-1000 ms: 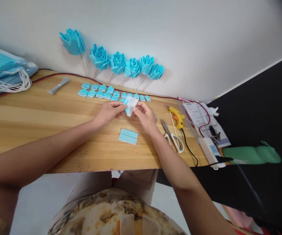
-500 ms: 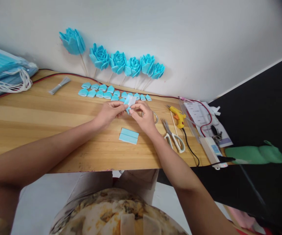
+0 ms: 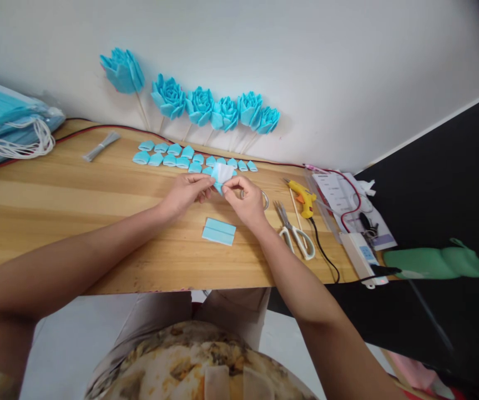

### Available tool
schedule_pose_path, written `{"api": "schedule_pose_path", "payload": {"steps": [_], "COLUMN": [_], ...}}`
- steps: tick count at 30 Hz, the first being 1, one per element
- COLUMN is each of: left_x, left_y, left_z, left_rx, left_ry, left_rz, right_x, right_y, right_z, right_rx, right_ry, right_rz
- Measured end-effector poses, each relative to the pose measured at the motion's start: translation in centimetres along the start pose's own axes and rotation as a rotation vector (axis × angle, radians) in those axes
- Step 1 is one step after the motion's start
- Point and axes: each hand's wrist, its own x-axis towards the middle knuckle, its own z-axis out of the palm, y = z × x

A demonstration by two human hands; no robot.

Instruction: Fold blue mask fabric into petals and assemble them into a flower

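Note:
Between my two hands is a small piece of blue-and-white fabric (image 3: 224,173), partly folded, its white side facing up. My left hand (image 3: 187,190) pinches its left edge. The thumb and fingers of my right hand (image 3: 245,200) close on its lower right part. Below them a flat blue fabric rectangle (image 3: 218,231) with a crease line lies on the wooden table (image 3: 139,261). Just beyond my hands, folded blue petals (image 3: 175,149) sit in two rows. A roll of tape (image 3: 266,200) is partly hidden behind my right hand.
Several blue fabric flowers (image 3: 200,105) on sticks lean on the wall. Scissors (image 3: 291,228), a yellow glue gun (image 3: 301,198) and a power strip (image 3: 359,258) lie right. Grey ties (image 3: 101,146) and a stack of blue face masks (image 3: 6,122) lie left. A green bottle (image 3: 430,263) is far right.
The fabric piece has been turned and spread a little, showing more of its white side. My fingers have shifted slightly along its edges.

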Motion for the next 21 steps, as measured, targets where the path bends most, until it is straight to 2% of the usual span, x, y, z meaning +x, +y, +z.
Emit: {"api": "schedule_pose_path", "payload": {"steps": [10,12,17,21], "left_x": [-0.1,0.0,0.3,0.2], "left_y": [0.4,0.3,-0.1,0.0], "left_z": [0.1,0.1,0.0,0.0], "left_rx": [0.159,0.19,0.248,0.31], "left_ry": [0.007,0.018,0.036,0.019], "left_rz": [0.063,0.071,0.101,0.128], "right_x": [0.0,0.1,0.3,0.4], "right_y": [-0.2,0.2,1.1,1.4], "right_z": [0.0,0.2,0.2,0.2], "right_rx": [-0.011,0.057,0.399,0.449], "right_ry": [0.017,0.002,-0.046,-0.107], "right_rz": [0.04,0.092,0.26,0.276]}}
